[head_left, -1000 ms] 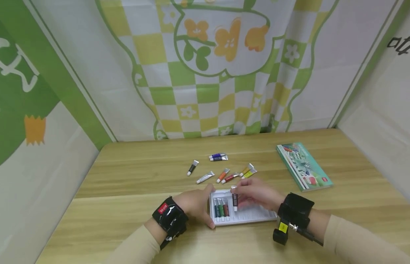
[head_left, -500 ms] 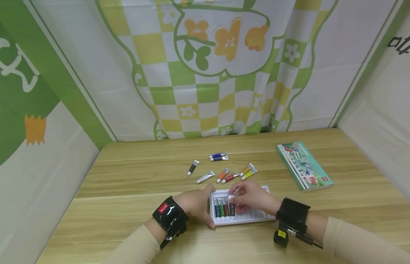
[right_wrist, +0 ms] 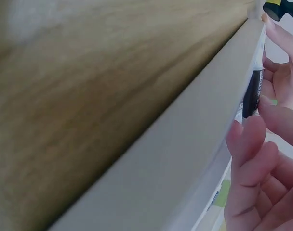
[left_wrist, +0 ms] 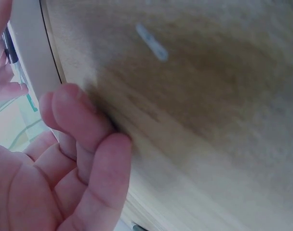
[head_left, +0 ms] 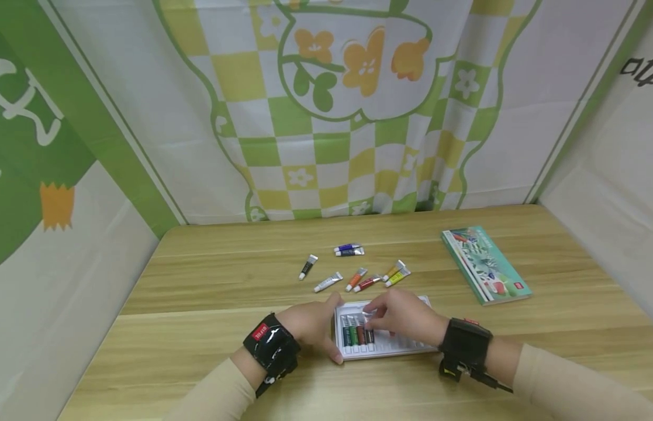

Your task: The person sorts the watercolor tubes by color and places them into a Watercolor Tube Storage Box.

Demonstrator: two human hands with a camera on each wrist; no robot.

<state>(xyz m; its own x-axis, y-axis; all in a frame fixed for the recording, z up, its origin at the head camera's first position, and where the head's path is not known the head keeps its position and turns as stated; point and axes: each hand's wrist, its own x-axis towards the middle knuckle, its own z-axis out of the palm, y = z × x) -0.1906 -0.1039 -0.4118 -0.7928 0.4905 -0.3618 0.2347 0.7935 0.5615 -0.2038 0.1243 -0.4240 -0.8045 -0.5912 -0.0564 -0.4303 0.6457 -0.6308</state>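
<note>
A white tray (head_left: 394, 352) lies near the middle of the table, with dark green (head_left: 346, 336), green (head_left: 353, 336) and red-brown (head_left: 362, 336) paint tubes side by side at its left end. Next to them lies a dark brown paint tube (head_left: 370, 338). My right hand (head_left: 407, 318) pinches this tube near its crimped end. In the right wrist view, the fingertips meet the dark tube (right_wrist: 253, 94) just behind the tray's wall (right_wrist: 185, 144). My left hand (head_left: 310, 324) holds the tray's left end, thumb at the front corner and fingers toward the back.
Behind the tray lie several loose tubes: black (head_left: 307, 267), white (head_left: 328, 282), orange (head_left: 356, 279), red (head_left: 368, 283), yellow (head_left: 397, 276) and a blue pair (head_left: 349, 251). A teal illustrated box (head_left: 486, 265) lies at the right. A patterned curtain (head_left: 352, 146) hangs behind the table.
My right hand has lowered the dark brown tube into the tray beside the red-brown one, its fingers now lower over it. The left hand has stayed at the tray's left end.
</note>
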